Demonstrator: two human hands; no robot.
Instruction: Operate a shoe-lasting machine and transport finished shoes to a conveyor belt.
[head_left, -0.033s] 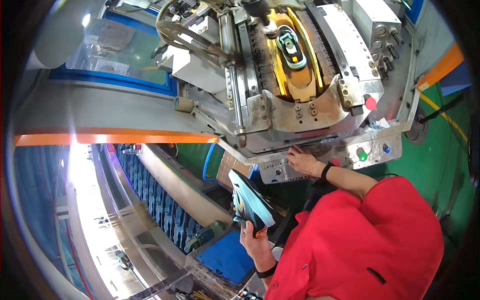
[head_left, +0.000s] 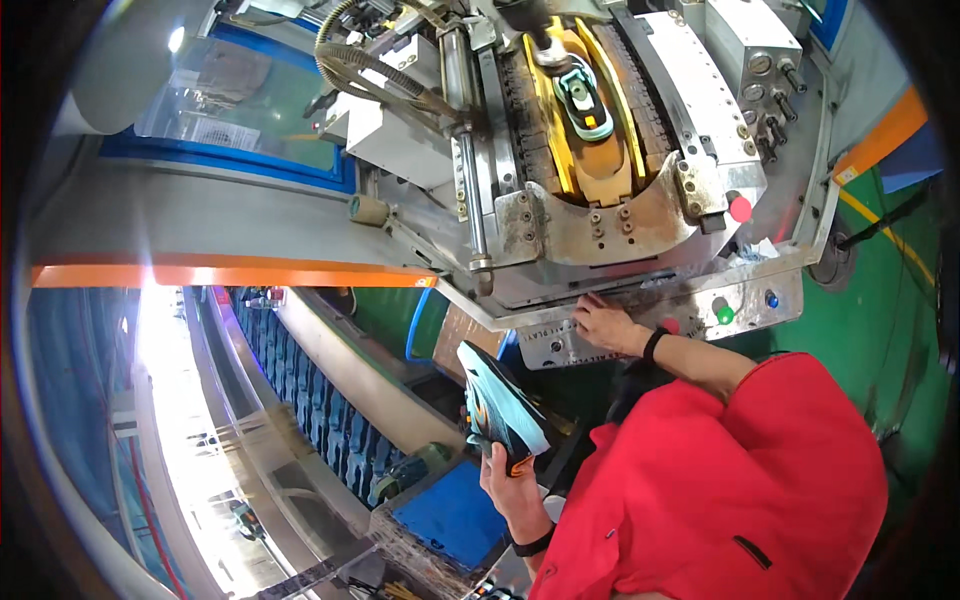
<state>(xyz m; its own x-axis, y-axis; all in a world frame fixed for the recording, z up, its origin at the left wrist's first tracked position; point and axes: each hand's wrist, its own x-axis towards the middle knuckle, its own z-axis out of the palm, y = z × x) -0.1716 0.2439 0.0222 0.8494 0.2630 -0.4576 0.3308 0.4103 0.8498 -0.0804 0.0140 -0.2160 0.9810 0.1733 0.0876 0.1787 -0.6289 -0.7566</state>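
Observation:
My left hand [head_left: 512, 490] is closed around the end of a light-blue and black sports shoe [head_left: 500, 400] with orange accents. The shoe is held up beside the machine's front, its other end pointing upward. My right hand [head_left: 608, 328] rests on the metal control panel [head_left: 640, 335] along the machine's front edge, fingers loosely bent and holding nothing. Inside the machine, another light-blue and black shoe [head_left: 585, 105] sits between two yellow side pads [head_left: 560, 130]. A dark press head with a metal end [head_left: 550, 58] stands over its far end.
The panel carries a green button [head_left: 725, 313], a blue button [head_left: 773, 298] and a red one partly behind my wrist. A red knob [head_left: 740, 208] sticks out above. At left runs a conveyor [head_left: 330, 420] with blue ridged pieces; a blue pad [head_left: 455, 515] lies near my left hand.
The press head's metal end has shifted slightly to the right over the clamped shoe. Both my hands and the held shoe stay where they were.

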